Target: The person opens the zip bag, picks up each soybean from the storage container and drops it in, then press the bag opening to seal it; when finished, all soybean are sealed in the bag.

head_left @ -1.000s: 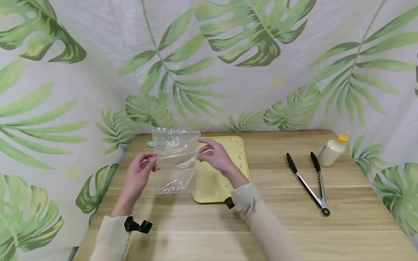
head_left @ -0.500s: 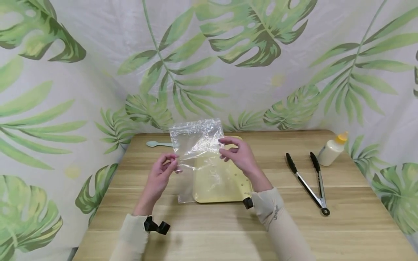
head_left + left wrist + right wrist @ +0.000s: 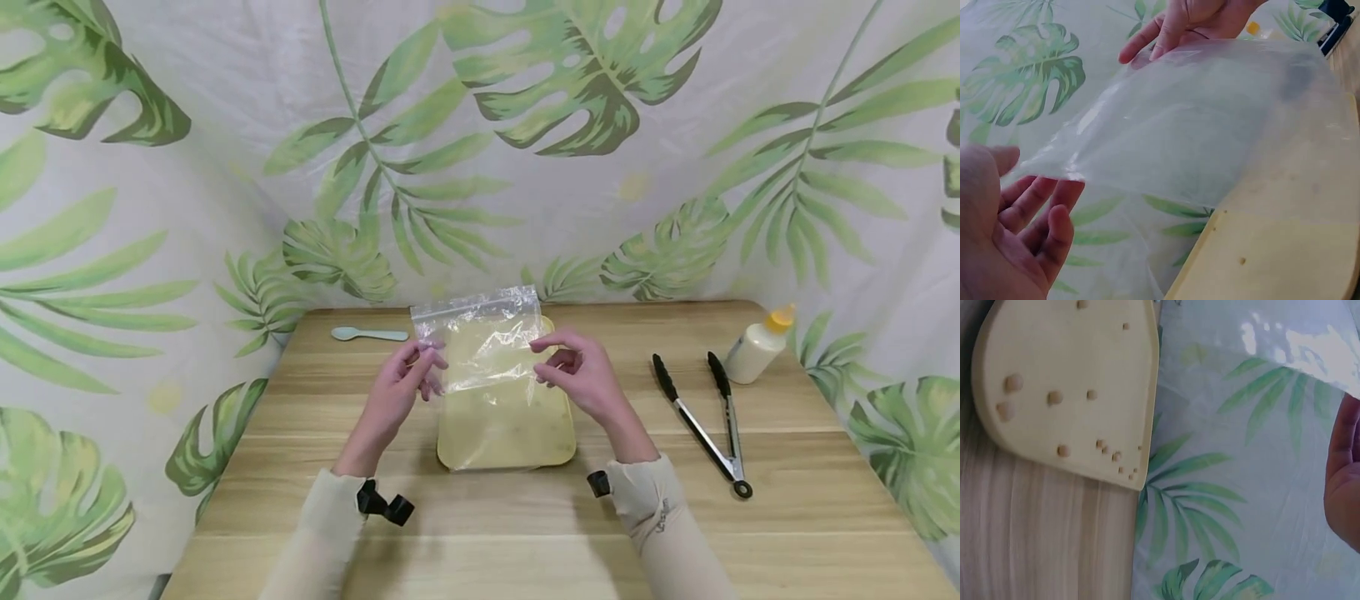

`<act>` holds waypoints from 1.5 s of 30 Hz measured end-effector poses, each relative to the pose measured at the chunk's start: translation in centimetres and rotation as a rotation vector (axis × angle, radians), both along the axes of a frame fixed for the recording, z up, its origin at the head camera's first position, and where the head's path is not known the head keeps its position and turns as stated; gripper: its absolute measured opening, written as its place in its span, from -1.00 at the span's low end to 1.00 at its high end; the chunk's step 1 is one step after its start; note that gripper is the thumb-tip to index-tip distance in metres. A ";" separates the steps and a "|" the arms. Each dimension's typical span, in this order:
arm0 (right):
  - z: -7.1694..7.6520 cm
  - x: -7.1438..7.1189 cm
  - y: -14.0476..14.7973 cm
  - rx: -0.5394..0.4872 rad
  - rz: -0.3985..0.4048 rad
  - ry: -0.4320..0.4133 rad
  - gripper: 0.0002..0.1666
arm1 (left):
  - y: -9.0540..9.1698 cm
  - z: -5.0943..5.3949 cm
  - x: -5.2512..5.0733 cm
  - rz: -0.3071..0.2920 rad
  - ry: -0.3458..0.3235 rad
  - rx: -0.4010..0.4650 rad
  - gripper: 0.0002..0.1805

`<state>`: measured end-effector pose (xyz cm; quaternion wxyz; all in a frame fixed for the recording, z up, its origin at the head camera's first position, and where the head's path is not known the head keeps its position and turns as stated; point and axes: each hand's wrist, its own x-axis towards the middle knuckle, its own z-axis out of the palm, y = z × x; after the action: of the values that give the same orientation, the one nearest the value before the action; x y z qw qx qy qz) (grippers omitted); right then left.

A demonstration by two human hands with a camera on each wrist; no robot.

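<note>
A clear zip bag [image 3: 487,342] is held up by its two sides above the yellow tray [image 3: 506,433]; its zip edge points to the back. The left hand [image 3: 393,387] pinches the left side of the bag between thumb and fingers. On the other side the right hand [image 3: 588,379] pinches the bag's right edge. In the left wrist view the bag [image 3: 1172,131] is stretched between the left hand [image 3: 1016,219] and the right hand [image 3: 1194,25]. Small round bumps or bits show on the tray [image 3: 1066,350] in the right wrist view.
A pale blue spoon [image 3: 369,334] lies at the back left of the wooden table [image 3: 510,550]. Black-tipped metal tongs [image 3: 701,433] lie spread at the right, beside a white bottle [image 3: 756,352] with an orange cap. A leaf-patterned cloth [image 3: 480,200] hangs behind the table.
Both hands have moved right with the bag, from the tray's left side to above it. The spoon, partly behind the bag before, shows whole now.
</note>
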<state>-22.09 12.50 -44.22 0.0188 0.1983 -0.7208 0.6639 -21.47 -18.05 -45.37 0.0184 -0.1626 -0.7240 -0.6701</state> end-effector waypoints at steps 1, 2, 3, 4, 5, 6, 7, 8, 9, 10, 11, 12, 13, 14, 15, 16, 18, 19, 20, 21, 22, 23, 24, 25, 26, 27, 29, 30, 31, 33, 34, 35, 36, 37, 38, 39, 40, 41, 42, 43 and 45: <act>-0.1 0.1 0.2 -0.005 0.013 0.003 -0.55 | 0.2 0.1 -0.2 0.005 0.009 -0.002 -0.63; -0.2 0.1 0.3 -0.004 0.023 0.006 -0.50 | 0.4 0.3 -0.3 0.012 0.015 -0.004 -0.65; -0.3 0.1 0.4 -0.002 0.030 0.008 -0.42 | 0.6 0.4 -0.4 0.018 0.022 -0.004 -0.66; -0.3 0.1 0.5 -0.006 0.036 0.008 -0.33 | 0.8 0.6 -0.5 0.020 0.032 -0.002 -0.68; -0.3 0.0 0.6 -0.012 0.038 0.010 -0.23 | 0.9 0.7 -0.5 0.019 0.042 -0.001 -0.69; -0.3 -0.1 0.6 -0.022 0.036 0.009 -0.14 | 1.0 0.8 -0.5 0.017 0.055 -0.007 -0.70; -0.3 -0.2 0.7 -0.030 0.030 0.010 -0.07 | 1.1 1.0 -0.5 0.017 0.064 -0.012 -0.71; -0.2 -0.2 0.8 -0.042 0.022 0.009 -0.02 | 1.2 1.1 -0.5 0.009 0.072 -0.019 -0.71; -0.1 -0.3 0.8 -0.060 0.013 0.006 0.01 | 1.2 1.1 -0.5 -0.004 0.081 -0.031 -0.70; 0.0 -0.3 0.9 -0.078 0.004 0.005 0.02 | 1.3 1.1 -0.4 -0.021 0.085 -0.044 -0.69; 0.0 -0.3 1.0 -0.088 -0.008 0.003 -0.02 | 1.3 1.1 -0.4 -0.040 0.086 -0.056 -0.68; 0.0 -0.2 1.0 -0.097 -0.019 0.001 -0.09 | 1.3 1.1 -0.3 -0.058 0.087 -0.068 -0.68; 0.1 -0.1 1.1 -0.104 -0.027 -0.001 -0.19 | 1.3 1.1 -0.2 -0.074 0.082 -0.078 -0.69; 0.1 -0.1 1.1 -0.107 -0.037 -0.003 -0.31 | 1.3 1.0 -0.2 -0.088 0.080 -0.087 -0.69; 0.0 0.0 1.0 -0.105 -0.048 -0.001 -0.43 | 1.3 0.9 -0.2 -0.098 0.081 -0.098 -0.71; 0.0 0.1 1.0 -0.103 -0.058 0.002 -0.56 | 1.3 0.9 -0.1 -0.101 0.083 -0.107 -0.73; -0.2 0.2 0.8 -0.100 -0.075 0.008 -0.72 | 1.3 0.9 -0.1 -0.091 0.101 -0.123 -0.76; -0.3 0.3 0.8 -0.102 -0.083 0.012 -0.77 | 1.3 1.0 -0.1 -0.082 0.114 -0.127 -0.76; -0.4 0.3 0.7 -0.105 -0.091 0.017 -0.79 | 1.3 1.1 -0.1 -0.072 0.131 -0.125 -0.77; -0.4 0.4 0.7 -0.107 -0.097 0.022 -0.79 | 1.4 1.2 -0.1 -0.061 0.148 -0.122 -0.76; -0.5 0.5 0.8 -0.110 -0.101 0.028 -0.80 | 1.5 1.4 0.0 -0.049 0.164 -0.115 -0.76; -0.5 0.5 0.8 -0.113 -0.105 0.032 -0.80 | 1.7 1.5 0.0 -0.038 0.180 -0.105 -0.76; -0.4 0.6 1.0 -0.112 -0.108 0.038 -0.80 | 1.8 1.7 0.0 -0.029 0.195 -0.094 -0.76; -0.3 0.6 1.1 -0.113 -0.107 0.045 -0.80 | 2.0 1.8 0.0 -0.020 0.209 -0.082 -0.76; -0.3 0.7 1.3 -0.110 -0.105 0.052 -0.80 | 2.2 2.0 0.0 -0.011 0.224 -0.074 -0.76; -0.2 0.7 1.5 -0.107 -0.098 0.060 -0.81 | 2.3 2.1 0.1 -0.003 0.236 -0.068 -0.76; 0.1 0.9 1.9 -0.102 -0.074 0.080 -0.83 | 2.7 2.3 0.1 0.008 0.262 -0.054 -0.77; 0.2 0.9 2.1 -0.101 -0.059 0.092 -0.84 | 2.9 2.4 0.2 0.010 0.277 -0.046 -0.77; 0.3 1.0 2.3 -0.101 -0.043 0.104 -0.84 | 3.0 2.5 0.3 0.010 0.291 -0.037 -0.77; 0.4 1.0 2.6 -0.107 -0.011 0.119 -0.82 | 3.4 2.7 0.5 0.007 0.319 -0.018 -0.78; 0.5 1.1 2.6 -0.107 0.000 0.124 -0.81 | 3.5 2.8 0.6 0.006 0.335 -0.011 -0.78; 0.7 1.1 2.7 -0.107 0.007 0.133 -0.80 | 3.7 2.9 0.7 0.004 0.348 -0.006 -0.79; 0.8 1.1 2.7 -0.104 0.011 0.140 -0.79 | 3.8 2.9 0.8 0.002 0.360 -0.003 -0.79; 1.0 1.2 2.7 -0.101 0.012 0.148 -0.78 | 3.9 3.0 0.9 0.003 0.370 -0.002 -0.80; 1.2 1.2 2.7 -0.100 0.014 0.153 -0.78 | 4.0 3.1 1.0 0.002 0.378 -0.001 -0.80; 1.4 1.3 2.6 -0.097 0.010 0.162 -0.79 | 4.1 3.2 1.1 0.003 0.383 -0.002 -0.81; 1.7 1.3 2.6 -0.094 0.005 0.173 -0.80 | 4.2 3.2 1.2 0.004 0.388 -0.005 -0.81; 1.9 1.4 2.5 -0.097 0.003 0.183 -0.81 | 4.3 3.2 1.3 0.001 0.389 -0.007 -0.81; 2.2 1.4 2.5 -0.104 0.003 0.189 -0.82 | 4.4 3.3 1.5 0.001 0.394 -0.005 -0.81; 2.4 1.5 2.4 -0.113 0.004 0.195 -0.83 | 4.5 3.3 1.6 0.000 0.397 -0.006 -0.81; 2.7 1.6 2.5 -0.126 0.007 0.207 -0.85 | 4.6 3.3 1.7 0.001 0.399 -0.003 -0.81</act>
<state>-20.53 14.96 -41.53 0.1034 0.2668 -0.6712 0.6838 -19.72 -13.46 -42.04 0.1616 -0.2918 -0.7071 -0.6235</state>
